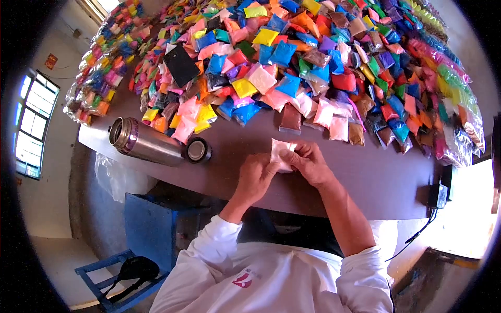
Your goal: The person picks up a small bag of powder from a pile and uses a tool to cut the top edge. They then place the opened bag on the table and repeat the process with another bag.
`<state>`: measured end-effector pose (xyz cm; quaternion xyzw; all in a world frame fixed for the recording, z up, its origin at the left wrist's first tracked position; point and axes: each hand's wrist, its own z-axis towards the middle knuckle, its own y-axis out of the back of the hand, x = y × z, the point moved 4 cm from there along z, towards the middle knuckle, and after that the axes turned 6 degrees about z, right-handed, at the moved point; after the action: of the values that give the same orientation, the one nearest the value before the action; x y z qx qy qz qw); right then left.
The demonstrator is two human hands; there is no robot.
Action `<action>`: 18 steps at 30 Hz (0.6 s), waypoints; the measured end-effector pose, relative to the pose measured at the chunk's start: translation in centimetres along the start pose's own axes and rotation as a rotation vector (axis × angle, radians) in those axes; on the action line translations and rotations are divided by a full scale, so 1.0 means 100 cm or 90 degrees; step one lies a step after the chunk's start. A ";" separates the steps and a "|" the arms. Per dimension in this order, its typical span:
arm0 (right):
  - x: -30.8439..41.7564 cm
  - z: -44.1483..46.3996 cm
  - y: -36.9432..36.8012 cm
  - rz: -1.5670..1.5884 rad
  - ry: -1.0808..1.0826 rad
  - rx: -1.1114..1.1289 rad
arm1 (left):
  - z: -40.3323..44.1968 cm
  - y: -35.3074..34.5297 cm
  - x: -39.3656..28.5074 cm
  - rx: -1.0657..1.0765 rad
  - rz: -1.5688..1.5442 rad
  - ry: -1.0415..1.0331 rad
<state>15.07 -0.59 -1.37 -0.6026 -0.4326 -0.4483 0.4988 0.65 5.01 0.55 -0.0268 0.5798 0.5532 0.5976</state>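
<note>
A small pale pink packet [280, 147] is held up between both hands over the front part of the table. My left hand [255, 175] pinches its lower left side with thumb and fingers. On the other side my right hand [310, 164] grips it, the thumb lying across its face. The packet looks like a clear plastic bag with soft pink filling. Just beyond the hands lies a large heap of similar packets [261, 81] in many colours. Parts of the held packet are hidden behind the fingers.
A steel flask [154, 143] lies open on its side at the left, its cap [198, 151] beside it. A black flat object [181, 65] rests on the heap. A blue chair [148, 229] stands left below; a black box with a cable [437, 196] sits at the right edge.
</note>
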 end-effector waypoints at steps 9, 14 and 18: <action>0.013 -0.003 -0.007 0.156 0.068 0.013 | -0.002 -0.005 0.009 0.015 0.014 0.014; 0.003 -0.001 -0.002 0.097 0.010 -0.001 | 0.003 -0.008 0.005 0.016 -0.028 0.023; 0.002 -0.004 0.002 0.044 -0.008 -0.030 | 0.004 -0.007 -0.008 0.047 0.074 -0.021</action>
<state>15.23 -1.04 -1.16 -0.6315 -0.4043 -0.4369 0.4969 1.60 4.56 0.85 0.0383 0.5907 0.5655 0.5743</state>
